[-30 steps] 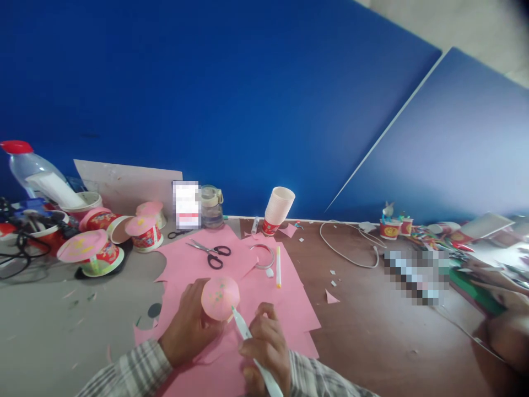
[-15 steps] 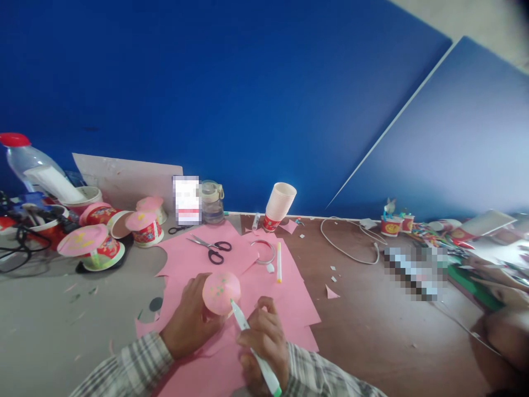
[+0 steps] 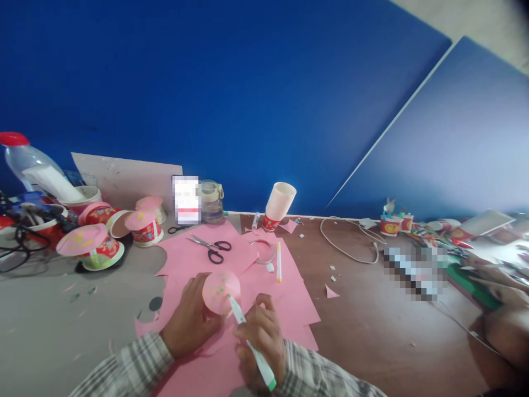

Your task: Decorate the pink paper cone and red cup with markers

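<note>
My left hand is wrapped round a paper cup with a pink paper cap, tilting the speckled cap toward me. My right hand grips a white marker with a green end; its tip touches the cap's lower right edge. Both hands rest over sheets of pink paper spread on the table.
Black-handled scissors, a wire ring and a yellow-tipped pen lie on the pink paper behind. Several pink-capped red cups stand at left near a bottle. A stack of cups, a white cable, another person's arm at right.
The marker tip has moved up onto the cap's edge and my right hand has shifted slightly left. The view has dropped a little since the earliest frame.
</note>
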`<state>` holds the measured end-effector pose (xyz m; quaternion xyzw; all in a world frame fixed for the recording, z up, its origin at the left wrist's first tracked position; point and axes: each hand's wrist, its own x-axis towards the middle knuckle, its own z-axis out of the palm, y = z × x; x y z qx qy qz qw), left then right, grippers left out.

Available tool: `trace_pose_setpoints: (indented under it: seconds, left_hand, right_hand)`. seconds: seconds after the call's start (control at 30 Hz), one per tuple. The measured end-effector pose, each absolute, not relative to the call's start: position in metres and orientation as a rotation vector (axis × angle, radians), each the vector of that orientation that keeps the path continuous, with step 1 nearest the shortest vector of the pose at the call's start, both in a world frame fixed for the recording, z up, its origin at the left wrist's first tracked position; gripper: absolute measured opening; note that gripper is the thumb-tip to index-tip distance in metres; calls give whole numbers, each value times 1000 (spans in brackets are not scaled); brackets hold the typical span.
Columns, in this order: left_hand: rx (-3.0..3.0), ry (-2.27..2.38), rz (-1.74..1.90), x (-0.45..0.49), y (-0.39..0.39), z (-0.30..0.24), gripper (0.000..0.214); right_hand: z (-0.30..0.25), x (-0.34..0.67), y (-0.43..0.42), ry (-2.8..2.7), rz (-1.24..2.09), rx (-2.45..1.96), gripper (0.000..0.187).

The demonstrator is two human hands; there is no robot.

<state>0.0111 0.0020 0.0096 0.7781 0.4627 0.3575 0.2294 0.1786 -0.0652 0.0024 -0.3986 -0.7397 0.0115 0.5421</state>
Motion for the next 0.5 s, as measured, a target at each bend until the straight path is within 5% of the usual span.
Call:
trace_pose_setpoints:
  seconds: [0.33,0.5]
  left_hand:
    - [2124,1251,1000,12,1,9,51]
    - [2136,1258,1024,12,1,11,52]
  right_hand:
    - [9,179,-70,-1906,7,-872,12]
    - [7,180,-66,-1867,-35,-870,25]
